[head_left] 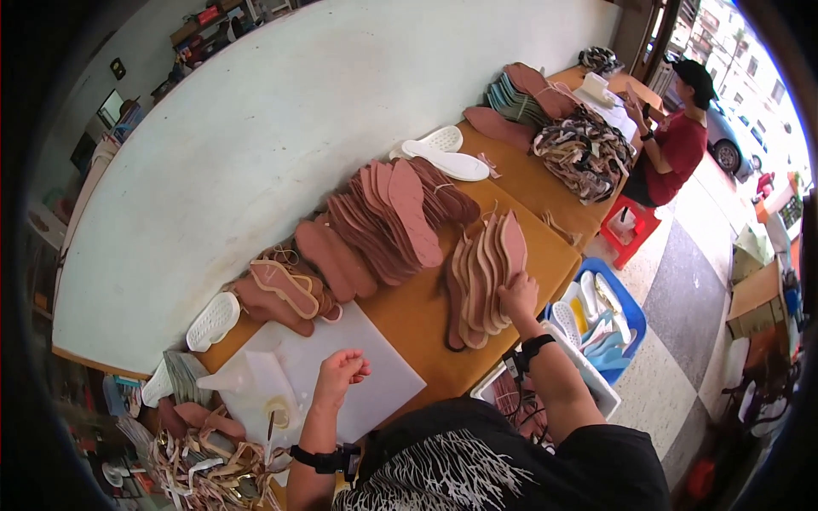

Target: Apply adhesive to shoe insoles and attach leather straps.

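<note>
My right hand [518,296] is closed on the edge of the rightmost tan-pink insole [513,243] in a fanned row on the brown table. The other insoles in that row, with pale edges, overlap to its left. My left hand [341,375] hovers over a white sheet [375,364], its fingers curled in and nothing visible in them. On the same sheet, left of this hand, stands a whitish translucent container [256,379] with a brush [271,426] at its round opening.
Tall stacks of brown insoles [383,221] and white soles [452,160] line the wall. Strap bundles lie at lower left [213,468] and far right [584,153]. A blue basket of soles [630,311] stands right of the table. Another person [677,140] sits at the far end.
</note>
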A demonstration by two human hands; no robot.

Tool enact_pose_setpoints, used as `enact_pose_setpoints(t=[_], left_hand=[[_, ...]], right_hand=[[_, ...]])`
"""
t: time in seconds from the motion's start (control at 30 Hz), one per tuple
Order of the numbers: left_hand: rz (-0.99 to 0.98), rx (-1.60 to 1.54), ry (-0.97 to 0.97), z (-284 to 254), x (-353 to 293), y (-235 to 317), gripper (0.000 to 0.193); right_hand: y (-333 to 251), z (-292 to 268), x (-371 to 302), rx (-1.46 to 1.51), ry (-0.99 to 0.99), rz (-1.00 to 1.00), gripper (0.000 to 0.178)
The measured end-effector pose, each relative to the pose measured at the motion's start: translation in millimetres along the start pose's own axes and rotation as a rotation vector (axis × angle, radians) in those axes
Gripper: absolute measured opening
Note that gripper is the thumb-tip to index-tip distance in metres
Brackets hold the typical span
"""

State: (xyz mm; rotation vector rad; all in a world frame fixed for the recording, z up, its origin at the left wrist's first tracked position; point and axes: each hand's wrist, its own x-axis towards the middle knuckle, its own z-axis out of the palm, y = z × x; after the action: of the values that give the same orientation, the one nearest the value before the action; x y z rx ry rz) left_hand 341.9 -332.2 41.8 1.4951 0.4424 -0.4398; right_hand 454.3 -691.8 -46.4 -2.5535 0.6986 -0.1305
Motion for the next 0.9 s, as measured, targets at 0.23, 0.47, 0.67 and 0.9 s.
enact_pose_setpoints(t=[0.23,0.47,0.67,0.9], left_hand=[[0.014,-0.074,0.166,-36,-47,-18,0.022],[0.004,-0.047,0.285,-55,-92,-33,0.023],[0.046,-0.003,0.359,-61,-128,-60,0.023],[-0.022,-0.132,0.599,-63,-185,-102,0.022]], right_hand=[[-17,-20,-13,-0.096,-0.036,0.093,0.067],[-118,5,-11,0.263,0.097,-0.485,0.065],[-197,26,14,0.227,-0.044,-0.439,0.066],[-172,46,72,0.665,-0.499,-0.281,0.044]])
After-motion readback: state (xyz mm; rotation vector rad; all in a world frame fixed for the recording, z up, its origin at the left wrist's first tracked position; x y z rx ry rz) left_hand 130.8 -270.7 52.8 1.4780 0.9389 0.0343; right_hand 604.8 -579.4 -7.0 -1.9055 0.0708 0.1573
